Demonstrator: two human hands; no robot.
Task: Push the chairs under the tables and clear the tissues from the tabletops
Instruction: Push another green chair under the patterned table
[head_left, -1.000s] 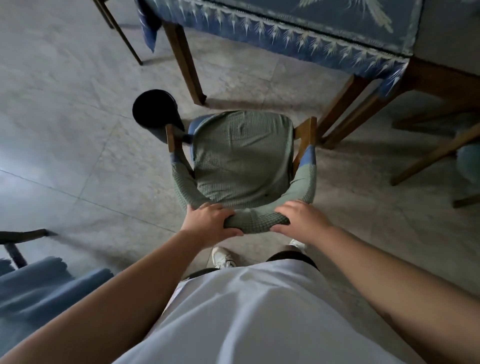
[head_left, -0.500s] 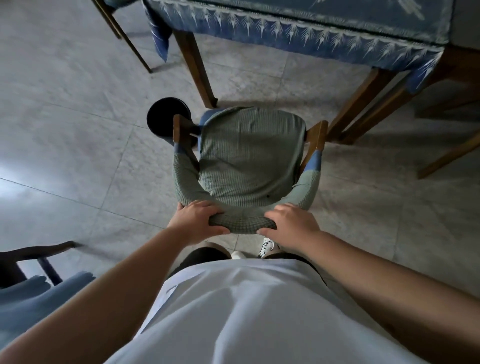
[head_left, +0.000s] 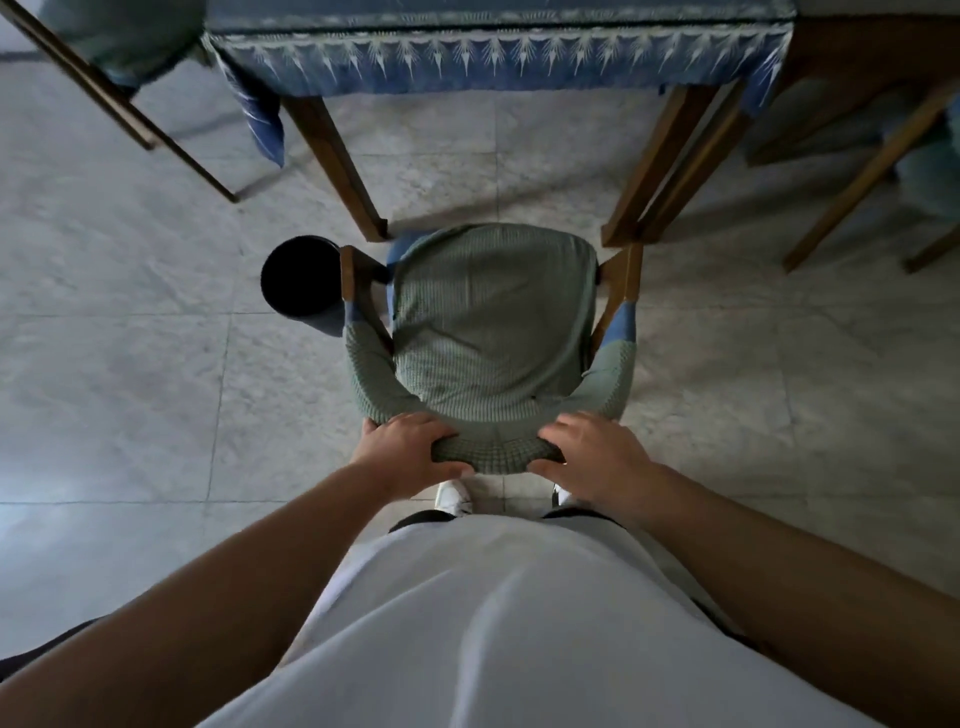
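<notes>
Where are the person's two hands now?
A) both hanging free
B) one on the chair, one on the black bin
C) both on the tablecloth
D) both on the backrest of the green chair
D: the left hand and right hand both grip the chair backrest.

A plain white shirt (head_left: 498, 623) is worn, smooth and loosely draped, filling the frame from 5 to 7 o'clock. Both forearms are left bare, with no sleeves reaching them. A dark waistband or trouser edge (head_left: 426, 517) is glimpsed just past the shirt's hem, toward 12 o'clock. Beyond it, the toes of white shoes (head_left: 453, 496) are seen; the right one carries a dark marking.
</notes>
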